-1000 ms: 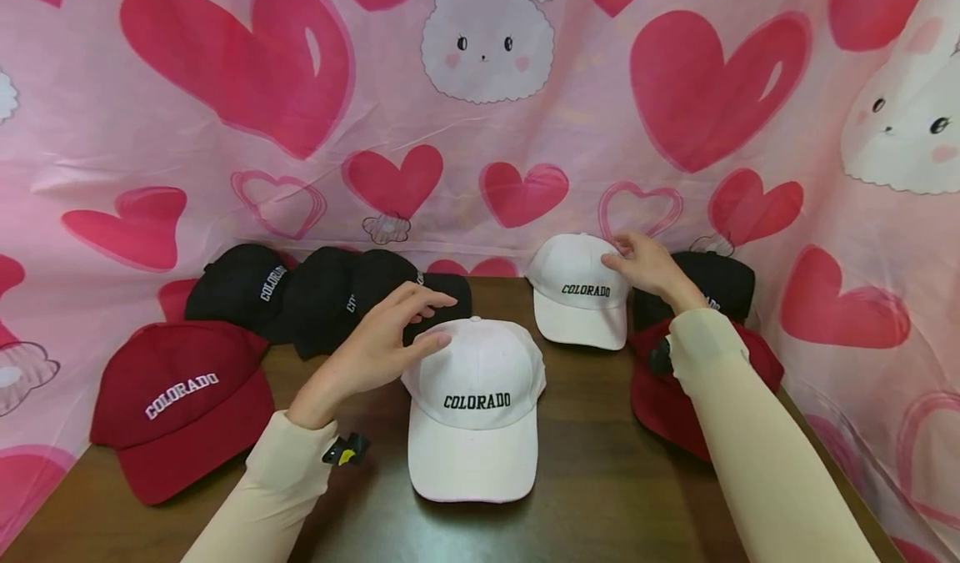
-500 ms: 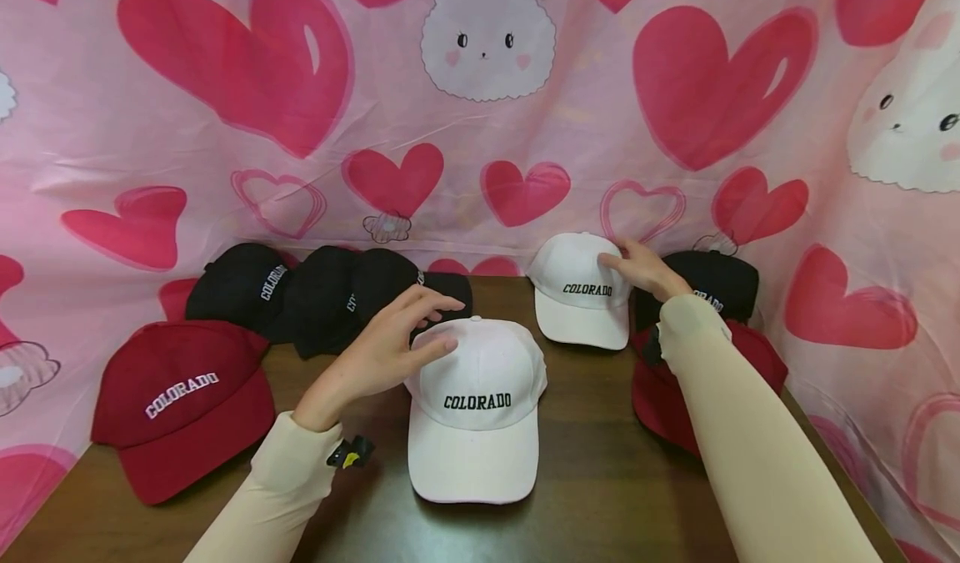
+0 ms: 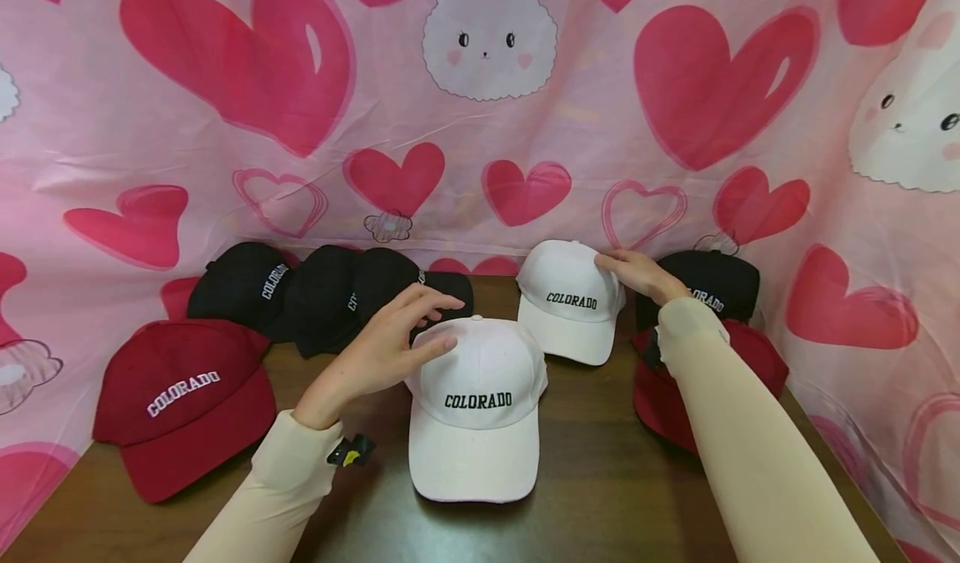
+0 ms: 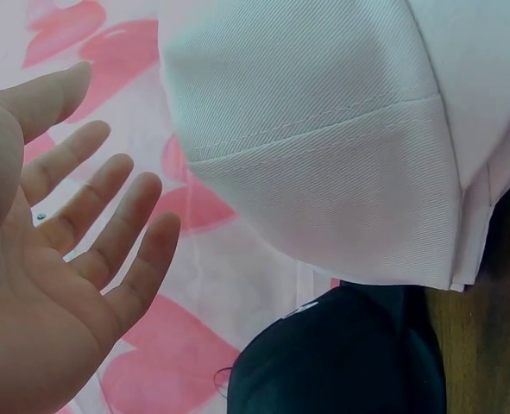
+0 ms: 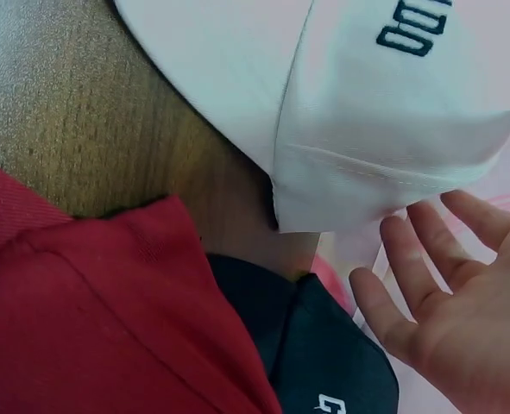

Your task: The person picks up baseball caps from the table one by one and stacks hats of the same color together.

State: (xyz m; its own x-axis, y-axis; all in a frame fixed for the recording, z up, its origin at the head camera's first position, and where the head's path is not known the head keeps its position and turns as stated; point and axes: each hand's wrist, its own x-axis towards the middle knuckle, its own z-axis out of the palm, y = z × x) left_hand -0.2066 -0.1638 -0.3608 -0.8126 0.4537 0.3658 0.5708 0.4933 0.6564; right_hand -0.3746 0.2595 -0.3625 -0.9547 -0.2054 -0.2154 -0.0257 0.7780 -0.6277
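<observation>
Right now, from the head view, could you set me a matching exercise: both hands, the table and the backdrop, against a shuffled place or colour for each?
Things:
1. Left hand
2. Table
3. Right hand
4. Backdrop

Places or colours:
A. At the farther white cap
B. Pink, with hearts
C. Beside the nearer white cap
D. Brown

Pairs: 1-C, 2-D, 3-A, 4-B

The nearer white cap (image 3: 475,446) sits crown-up on the tabletop (image 3: 592,463), black COLORADO lettering (image 3: 477,400) across its front. Behind it to the right is the farther white cap (image 3: 566,317), likewise lettered and crown-up.
</observation>
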